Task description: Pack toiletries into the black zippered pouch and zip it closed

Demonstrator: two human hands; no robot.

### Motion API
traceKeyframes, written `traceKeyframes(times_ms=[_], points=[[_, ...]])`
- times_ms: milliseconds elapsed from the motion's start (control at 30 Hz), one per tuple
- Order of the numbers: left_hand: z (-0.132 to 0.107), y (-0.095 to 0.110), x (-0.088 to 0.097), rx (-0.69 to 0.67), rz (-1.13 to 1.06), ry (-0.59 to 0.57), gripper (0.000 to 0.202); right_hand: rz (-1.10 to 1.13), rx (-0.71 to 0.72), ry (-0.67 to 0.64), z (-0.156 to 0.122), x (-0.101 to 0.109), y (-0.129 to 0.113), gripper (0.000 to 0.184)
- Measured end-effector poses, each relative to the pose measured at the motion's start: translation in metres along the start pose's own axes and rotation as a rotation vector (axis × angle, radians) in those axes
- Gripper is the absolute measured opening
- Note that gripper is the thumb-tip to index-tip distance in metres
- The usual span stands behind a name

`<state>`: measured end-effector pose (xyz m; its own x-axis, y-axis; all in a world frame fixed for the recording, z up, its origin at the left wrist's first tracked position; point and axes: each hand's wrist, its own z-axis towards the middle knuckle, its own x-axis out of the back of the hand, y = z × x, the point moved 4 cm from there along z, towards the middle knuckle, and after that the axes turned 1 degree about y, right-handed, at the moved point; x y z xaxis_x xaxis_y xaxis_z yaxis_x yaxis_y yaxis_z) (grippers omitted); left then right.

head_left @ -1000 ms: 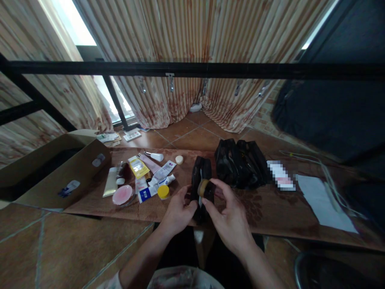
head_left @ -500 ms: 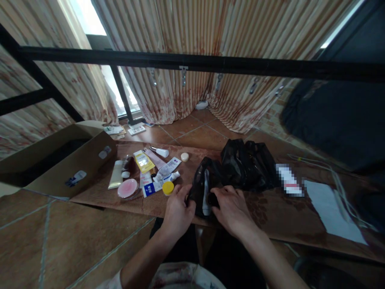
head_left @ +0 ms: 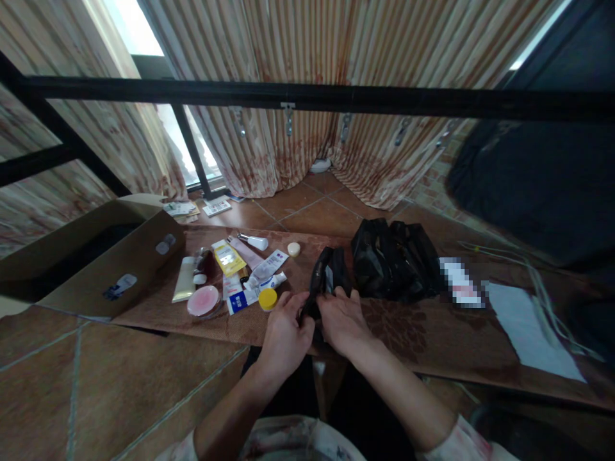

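Observation:
A small black mesh pouch [head_left: 316,276] stands at the table's front edge, with a pale item [head_left: 329,276] showing inside it. My left hand [head_left: 288,333] pinches the pouch's left edge between thumb and fingers. Against its right side, my right hand [head_left: 343,322] is closed on the black fabric, its fingertips partly hidden. Just left of my left hand sits a yellow-lidded jar [head_left: 268,299]. Beyond it lie a blue-and-white tube [head_left: 243,301], a white tube [head_left: 270,266], a yellow packet [head_left: 229,257] and a round pink container [head_left: 204,300].
Two black mesh bags [head_left: 396,259] stand right of the pouch. Farther right are a blurred-out item [head_left: 461,285], a white sheet [head_left: 531,330] and pale cables. An open cardboard box [head_left: 144,256] sits at the left. A dark metal bar [head_left: 307,93] crosses before the curtains.
My right hand has moved left and in against the pouch. The pouch's mouth has narrowed, and the pale tube inside is now mostly covered. My left hand keeps its place.

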<state>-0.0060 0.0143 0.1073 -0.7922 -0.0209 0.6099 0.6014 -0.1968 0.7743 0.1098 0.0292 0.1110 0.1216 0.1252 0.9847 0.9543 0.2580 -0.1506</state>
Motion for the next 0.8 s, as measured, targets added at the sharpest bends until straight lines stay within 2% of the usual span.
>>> traceKeyframes(times_ms=[167,333,400,467,567,667,800], points=[[0.000,0.001,0.000,-0.005,-0.022,0.003,0.044,0.024,-0.014,0.017,-0.002,-0.001,0.005,0.020],[-0.006,-0.007,-0.001,0.023,-0.177,0.010,0.034,0.080,-0.016,0.118,-0.016,0.009,0.010,0.017],[-0.010,-0.021,-0.006,0.097,-0.287,0.051,0.038,0.163,-0.023,0.245,-0.026,0.016,0.015,0.019],[-0.014,-0.041,-0.016,0.184,-0.395,0.089,0.039,0.288,-0.040,0.429,-0.038,0.022,0.022,0.022],[-0.022,-0.067,-0.040,0.259,-0.531,0.038,0.040,0.464,-0.110,0.649,-0.058,0.022,0.036,0.026],[-0.028,-0.075,-0.062,0.206,-0.695,-0.117,0.055,0.650,-0.257,0.691,-0.071,0.003,0.049,0.031],[-0.032,-0.074,-0.071,0.125,-0.598,-0.176,0.074,0.899,-0.468,0.541,-0.081,-0.045,0.061,0.043]])
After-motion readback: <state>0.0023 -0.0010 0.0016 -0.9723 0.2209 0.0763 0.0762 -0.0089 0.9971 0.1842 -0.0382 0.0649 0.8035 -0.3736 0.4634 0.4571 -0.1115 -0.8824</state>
